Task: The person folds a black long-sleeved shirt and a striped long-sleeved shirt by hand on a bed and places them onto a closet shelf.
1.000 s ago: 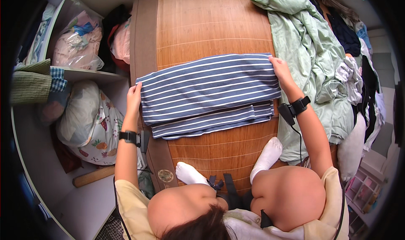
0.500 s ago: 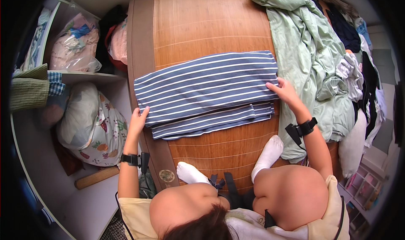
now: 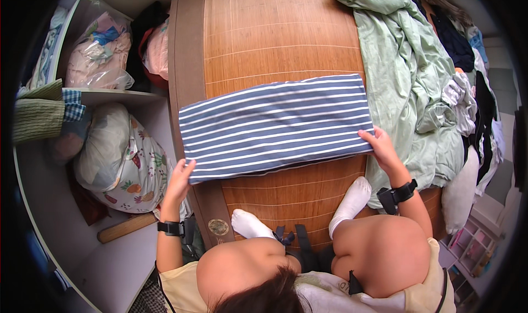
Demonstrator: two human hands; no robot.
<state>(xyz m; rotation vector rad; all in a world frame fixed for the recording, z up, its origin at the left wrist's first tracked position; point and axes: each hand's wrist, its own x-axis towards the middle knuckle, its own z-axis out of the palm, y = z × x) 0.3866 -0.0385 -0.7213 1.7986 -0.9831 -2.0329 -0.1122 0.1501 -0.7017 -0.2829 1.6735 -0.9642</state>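
Note:
A blue cloth with white stripes, folded into a wide rectangle, lies across the bamboo mat in front of me. My left hand pinches its near left corner between thumb and fingers. At the near right corner my right hand grips the edge, thumb on top. The upper layer covers nearly all of the layer beneath, of which only a thin dark strip shows along the near edge. What kind of cloth item it is, I cannot tell.
A crumpled pale green cover lies along the right, with piled clothes beyond it. On the left stands a white shelf unit holding a clear bag of pink clothes and a fruit-patterned bundle. My socked feet rest on the mat's near part.
Both hands have moved toward me, drawing the upper layer's near edge down over the lower striped layer. That lower layer showed plainly before and is now almost covered.

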